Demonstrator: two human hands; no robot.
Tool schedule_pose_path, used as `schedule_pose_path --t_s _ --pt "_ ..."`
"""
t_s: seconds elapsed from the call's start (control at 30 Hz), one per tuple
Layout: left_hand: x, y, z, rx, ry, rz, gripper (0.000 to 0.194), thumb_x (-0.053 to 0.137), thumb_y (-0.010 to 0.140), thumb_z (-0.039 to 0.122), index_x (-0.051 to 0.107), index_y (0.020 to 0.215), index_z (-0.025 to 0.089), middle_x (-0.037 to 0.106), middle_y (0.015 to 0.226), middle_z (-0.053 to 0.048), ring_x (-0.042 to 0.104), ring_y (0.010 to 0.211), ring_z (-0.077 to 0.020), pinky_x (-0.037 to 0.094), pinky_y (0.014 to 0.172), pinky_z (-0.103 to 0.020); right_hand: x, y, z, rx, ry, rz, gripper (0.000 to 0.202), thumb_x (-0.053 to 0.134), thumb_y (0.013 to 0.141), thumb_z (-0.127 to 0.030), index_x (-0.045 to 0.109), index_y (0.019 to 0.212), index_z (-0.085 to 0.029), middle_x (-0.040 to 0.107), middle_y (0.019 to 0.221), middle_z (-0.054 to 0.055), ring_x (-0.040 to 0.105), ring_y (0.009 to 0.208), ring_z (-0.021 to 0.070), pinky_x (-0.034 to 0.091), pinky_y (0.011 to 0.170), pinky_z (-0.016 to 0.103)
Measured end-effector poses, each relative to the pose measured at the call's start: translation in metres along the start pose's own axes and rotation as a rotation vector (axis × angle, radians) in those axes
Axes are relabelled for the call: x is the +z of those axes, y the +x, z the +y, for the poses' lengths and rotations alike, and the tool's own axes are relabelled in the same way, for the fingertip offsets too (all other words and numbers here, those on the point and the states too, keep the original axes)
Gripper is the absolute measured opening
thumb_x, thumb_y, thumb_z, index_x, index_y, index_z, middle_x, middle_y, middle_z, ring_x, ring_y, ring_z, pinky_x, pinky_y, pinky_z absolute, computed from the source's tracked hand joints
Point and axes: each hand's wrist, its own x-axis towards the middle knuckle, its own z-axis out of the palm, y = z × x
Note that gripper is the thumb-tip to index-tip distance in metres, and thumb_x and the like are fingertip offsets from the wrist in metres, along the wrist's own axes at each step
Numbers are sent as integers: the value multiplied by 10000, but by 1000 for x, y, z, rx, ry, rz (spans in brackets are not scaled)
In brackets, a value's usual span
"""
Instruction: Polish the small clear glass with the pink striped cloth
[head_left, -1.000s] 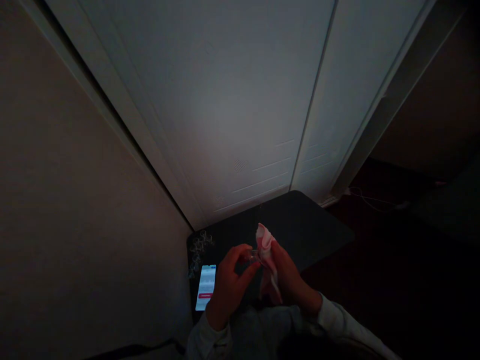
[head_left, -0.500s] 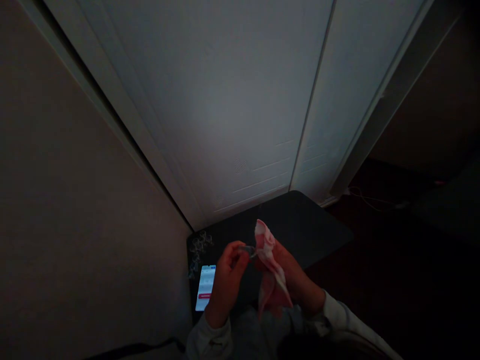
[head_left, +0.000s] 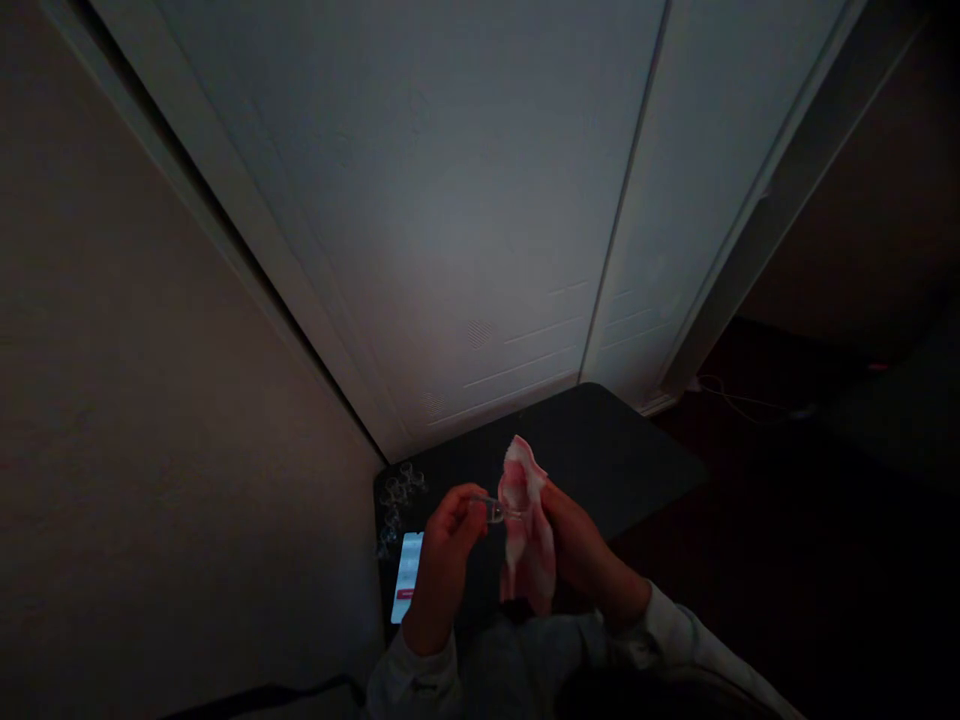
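Observation:
Between the fingertips of my left hand (head_left: 448,545) is a small clear plastic or glass piece (head_left: 496,511), its exact kind too dim to make out. The hand is closed on one end of it, and the other end touches a pink and white cloth (head_left: 529,530). My right hand (head_left: 576,540) is closed round the cloth from the right, its fingers mostly hidden behind the fabric. A lit phone (head_left: 407,580) lies left of my left hand, partly covered by it.
A dark table (head_left: 600,460) stands against white panelled doors (head_left: 450,200). Several similar clear pieces (head_left: 401,490) are grouped at its left corner. On the dark floor to the right lies a thin white cable (head_left: 739,395). A wall (head_left: 187,450) rises at the left.
My left hand has shifted slightly left and turned, showing more of the clear piece. The cloth has swung left and hangs flatter. More of the phone is covered.

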Motion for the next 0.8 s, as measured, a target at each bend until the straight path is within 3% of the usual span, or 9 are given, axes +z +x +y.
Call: schedule_pose_path --t_s 0.07,0.17,0.27,0.43,0.8 --pt "0 1 2 2 56 -39 198 582 777 337 614 891 178 601 704 13 546 660 -141 431 628 -238 -1 2 3 49 -7 32 231 729 645 -405 654 722 -200 640 643 -26 549 607 143 444 587 252" --pt "-2 2 2 35 205 -4 210 604 764 343 623 897 181 603 686 16 555 663 -153 434 632 -248 1 3 5 151 17 58 341 678 670 -509 646 708 -171 630 605 -5 546 569 148 443 568 269" --pt "-5 4 1 42 296 23 225 615 755 341 630 916 184 613 694 12 563 662 -159 434 616 -247 1 2 6 144 -37 -23 422 617 709 -571 639 745 -152 641 652 18 561 580 152 444 555 270" --pt "-5 4 1 37 331 -29 203 611 750 325 647 893 185 590 682 20 548 650 -153 416 621 -247 2 -2 6 83 -189 -239 275 700 704 -369 570 874 -197 618 724 -37 552 572 110 420 532 217" --pt "-6 8 -4 -27 258 -26 247 614 729 364 627 881 170 594 639 18 553 639 -167 421 617 -264 3 -3 6 68 -319 -241 236 682 701 -319 500 788 -196 550 635 -70 470 524 79 351 490 180"
